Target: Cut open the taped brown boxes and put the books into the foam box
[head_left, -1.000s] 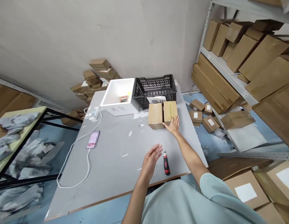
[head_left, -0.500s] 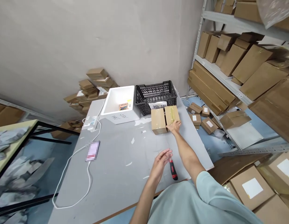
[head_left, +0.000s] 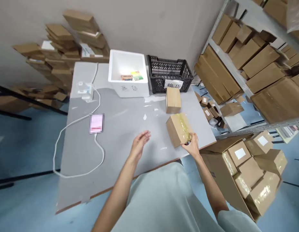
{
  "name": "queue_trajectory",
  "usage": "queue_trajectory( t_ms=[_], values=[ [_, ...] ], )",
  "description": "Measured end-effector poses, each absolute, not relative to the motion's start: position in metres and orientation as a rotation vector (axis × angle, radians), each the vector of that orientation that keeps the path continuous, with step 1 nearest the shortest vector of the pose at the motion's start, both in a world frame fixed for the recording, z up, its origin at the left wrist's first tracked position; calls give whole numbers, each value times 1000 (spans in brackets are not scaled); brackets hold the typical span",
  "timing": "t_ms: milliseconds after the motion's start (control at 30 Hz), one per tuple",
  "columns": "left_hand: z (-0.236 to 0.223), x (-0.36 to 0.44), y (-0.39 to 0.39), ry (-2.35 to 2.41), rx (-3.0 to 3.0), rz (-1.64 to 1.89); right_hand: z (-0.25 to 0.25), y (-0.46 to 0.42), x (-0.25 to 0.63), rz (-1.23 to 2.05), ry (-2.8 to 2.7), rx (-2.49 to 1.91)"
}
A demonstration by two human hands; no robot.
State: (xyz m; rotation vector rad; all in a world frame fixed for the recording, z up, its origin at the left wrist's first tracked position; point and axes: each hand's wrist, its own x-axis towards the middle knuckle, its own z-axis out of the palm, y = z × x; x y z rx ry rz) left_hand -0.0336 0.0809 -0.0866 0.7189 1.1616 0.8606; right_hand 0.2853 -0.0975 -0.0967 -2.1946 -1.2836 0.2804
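My right hand grips the near right corner of a taped cardboard box, with thumb and fingers spread around the corner. Yellowish tape runs over the box top. A small dark and red bit shows between that hand and the box; most of it is hidden. Just behind stands a second, smaller-looking cardboard box. My left hand hovers over the grey table, left of the taped box and apart from it, fingers stretched out and holding nothing.
A white foam bin with small packets and a black plastic crate stand along the back. A blurred-out phone lies at left on a white cable. Shelving with boxes and a large open carton are at right.
My right hand has drawn the taped box toward me, away from the other box. My left hand has moved left. The red-and-black handled tool is now mostly or wholly hidden. The view has shifted.
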Motion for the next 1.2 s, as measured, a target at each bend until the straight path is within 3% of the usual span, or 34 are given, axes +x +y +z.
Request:
queue_trajectory(
  t_ms=[167, 367, 667, 1067, 1200],
  values=[
    [-119, -88, 106, 1394, 984, 809, -84, -94, 214, 705, -1756, -2078],
    [-154, -139, 55, 1437, 1034, 631, -80, -49, 178, 1044, -2186, -1870],
    [-162, -154, -22, 1273, 909, 610, -126, -53, 169, 1083, -1442, -2141],
    [-157, -173, 7, 1334, 1026, 848, -130, -72, 146, 885, -1111, -1960],
    [-168, -160, 27, 1418, 1068, 707, -136, -44, 148, 840, -1173, -2108]
  ],
)
